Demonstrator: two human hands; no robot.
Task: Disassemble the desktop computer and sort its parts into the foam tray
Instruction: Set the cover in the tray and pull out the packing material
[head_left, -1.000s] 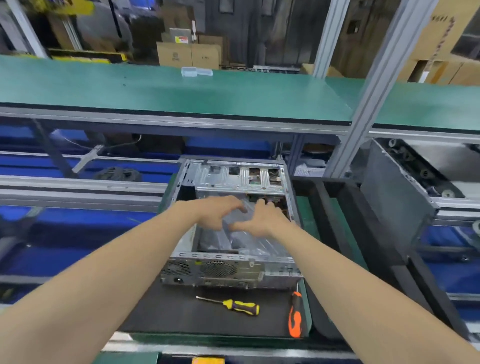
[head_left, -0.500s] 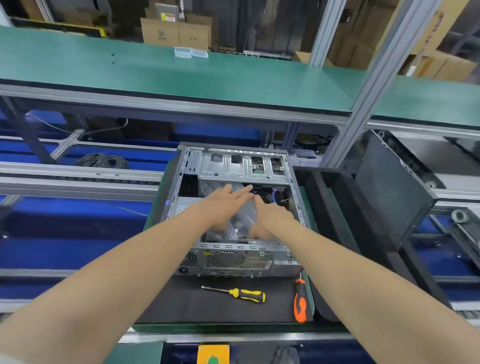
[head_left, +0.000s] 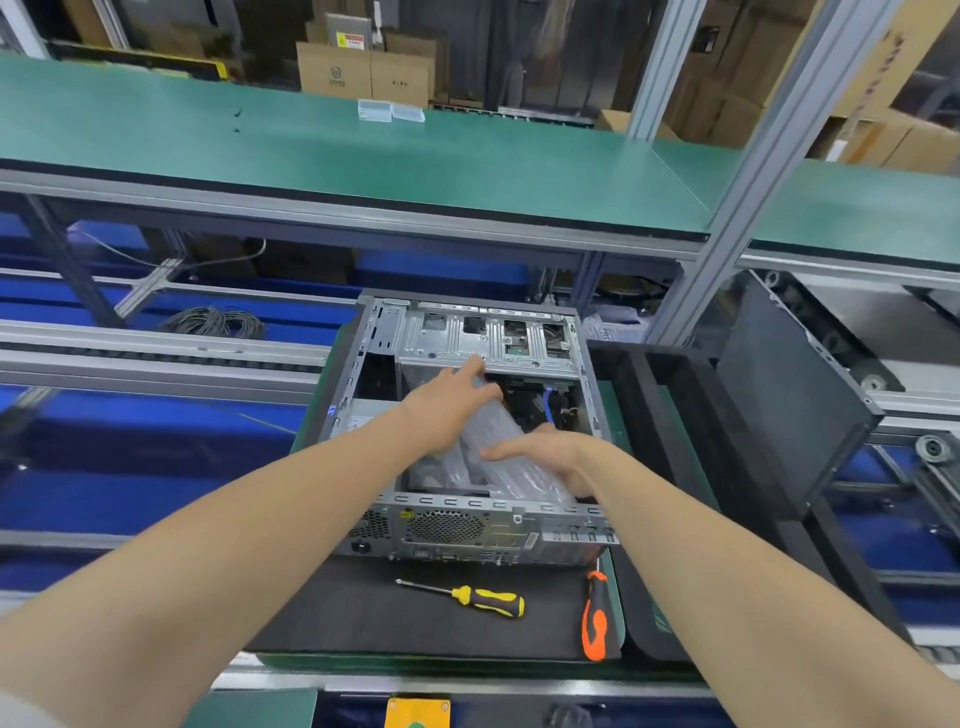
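An open grey desktop computer case (head_left: 457, 530) lies on its side on a black mat, its rear panel toward me. Inside it sits a clear plastic-wrapped bundle (head_left: 498, 441). My left hand (head_left: 447, 400) lies over the far end of the bundle, fingers stretched toward the silver drive cage (head_left: 488, 338). My right hand (head_left: 545, 457) grips the near right part of the bundle, thumb on top. A black foam tray (head_left: 670, 405) stands just right of the case. Cables, one blue, show in the case's right part.
A yellow-handled screwdriver (head_left: 483, 600) and an orange-handled screwdriver (head_left: 594, 618) lie on the mat in front of the case. A black side panel (head_left: 789, 395) leans at the right. A green shelf (head_left: 363, 156) overhangs the bench behind. Coiled cable lies at left.
My left hand has reached farther toward the drive cage over the bundle. My right hand has shifted nearer and to the right, taking hold of the bundle's near end.
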